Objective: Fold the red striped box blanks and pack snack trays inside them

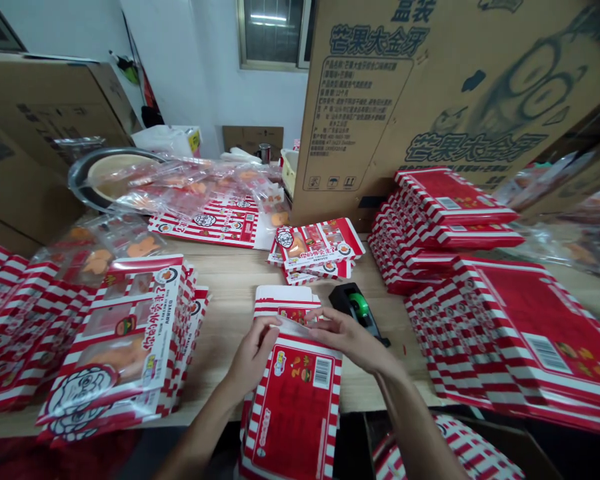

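Observation:
My left hand and my right hand both grip the white inner flap of a flat red-and-white striped cardboard box at the table's front edge. The box's far end lies folded open between my hands and a black tape dispenser with green tape. The dispenser stands just beyond my right fingers. To my left rises a stack of printed boxes with clear windows, showing orange pieces. The box's lower end runs off the table's edge.
Stacks of flat red boxes stand on the right of the wooden table. Clear bags of orange slices lie at the back, near a metal basin. Large cardboard sheets stand behind the table, with another striped stack below its edge.

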Demonstrator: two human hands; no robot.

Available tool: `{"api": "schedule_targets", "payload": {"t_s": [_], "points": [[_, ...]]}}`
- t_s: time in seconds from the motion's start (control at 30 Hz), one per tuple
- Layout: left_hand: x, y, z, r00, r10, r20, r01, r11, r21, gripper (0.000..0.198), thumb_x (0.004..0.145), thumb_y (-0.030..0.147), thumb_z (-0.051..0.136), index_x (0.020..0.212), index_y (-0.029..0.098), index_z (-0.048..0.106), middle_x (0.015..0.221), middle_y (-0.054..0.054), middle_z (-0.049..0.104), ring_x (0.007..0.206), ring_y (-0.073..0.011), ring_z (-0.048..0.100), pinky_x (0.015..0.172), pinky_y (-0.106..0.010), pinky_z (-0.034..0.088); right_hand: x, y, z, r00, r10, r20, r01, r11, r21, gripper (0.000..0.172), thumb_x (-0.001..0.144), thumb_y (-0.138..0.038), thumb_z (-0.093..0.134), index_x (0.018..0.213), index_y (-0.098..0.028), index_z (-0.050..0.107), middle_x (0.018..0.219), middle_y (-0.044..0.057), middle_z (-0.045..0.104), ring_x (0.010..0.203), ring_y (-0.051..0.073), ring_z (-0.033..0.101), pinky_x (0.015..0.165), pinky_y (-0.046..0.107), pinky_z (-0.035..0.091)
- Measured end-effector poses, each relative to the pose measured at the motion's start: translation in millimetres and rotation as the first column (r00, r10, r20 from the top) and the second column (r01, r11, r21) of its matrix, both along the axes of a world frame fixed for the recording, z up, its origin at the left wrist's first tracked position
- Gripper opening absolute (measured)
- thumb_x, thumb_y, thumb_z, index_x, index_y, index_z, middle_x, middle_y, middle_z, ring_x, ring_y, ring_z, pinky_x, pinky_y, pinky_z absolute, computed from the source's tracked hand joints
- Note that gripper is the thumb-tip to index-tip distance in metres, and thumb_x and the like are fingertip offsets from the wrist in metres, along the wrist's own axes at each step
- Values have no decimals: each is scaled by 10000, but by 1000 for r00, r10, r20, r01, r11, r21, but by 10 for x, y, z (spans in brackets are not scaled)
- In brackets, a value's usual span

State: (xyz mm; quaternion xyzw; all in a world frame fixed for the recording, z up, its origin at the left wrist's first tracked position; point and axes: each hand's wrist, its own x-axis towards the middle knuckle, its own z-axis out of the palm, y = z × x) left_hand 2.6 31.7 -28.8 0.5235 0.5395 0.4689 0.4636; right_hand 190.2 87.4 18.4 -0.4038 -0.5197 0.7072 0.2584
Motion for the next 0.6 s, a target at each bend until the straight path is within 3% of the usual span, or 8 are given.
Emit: {"api": "schedule_targets", "payload": {"t_s": [0.07, 0.13, 0.23, 0.37, 0.47, 0.6], "points": [[10, -4, -44, 996, 46, 81, -43, 998, -47, 119, 853, 333, 425, 855, 214, 422, 751, 30, 544, 658, -120, 512, 620, -222, 426, -12, 36, 28, 997, 41, 62, -42, 999, 20, 235, 646, -293, 704, 838, -187, 621, 730, -14, 687, 612, 124, 607, 559, 214, 447], [1, 1, -80, 991, 40, 131, -32, 997, -64, 143, 844, 338, 452, 807, 215, 388, 697, 47, 502, 606, -105, 476, 578, -211, 412, -45, 40, 6, 992, -17, 126, 4, 995, 99, 192, 625, -289, 708, 761, -178, 629, 674, -15, 674, 578, 130, 593, 519, 215, 440], [-30, 5, -118, 986, -13, 168, 23, 998, -55, 170, 834, 338, 488, 796, 208, 385, 706, 44, 505, 617, -99, 482, 587, -210, 415, -107, 8, -82, 978, -127, 164, 97, 978, 184, 147, 634, -297, 690, 665, -176, 614, 622, -18, 646, 568, 137, 577, 501, 221, 430], [-59, -34, -138, 958, -94, 272, 118, 990, -75, 199, 833, 335, 512, 888, 227, 354, 791, 23, 575, 679, -123, 558, 620, -241, 460, -116, -44, -135, 967, -182, 176, 136, 960, 243, 131, 648, -274, 687, 622, -168, 615, 633, -20, 625, 605, 124, 557, 562, 219, 424], [-76, -82, -88, 953, -142, 267, 162, 985, -55, 247, 856, 316, 486, 1034, 240, 334, 1007, -42, 611, 872, -160, 598, 744, -287, 483, -27, -35, -69, 982, -67, 174, 22, 969, 246, 132, 652, -283, 706, 647, -160, 657, 671, -12, 640, 635, 120, 555, 616, 223, 421], [-116, -118, 35, 977, -211, 15, 211, 977, 26, 216, 894, 290, 414, 1099, 221, 419, 1232, -80, 544, 1146, -175, 496, 936, -290, 402, 138, 27, 0, 976, 198, 91, -208, 971, 120, 215, 722, -367, 655, 802, -172, 695, 767, 5, 680, 670, 117, 578, 650, 234, 426]]}}
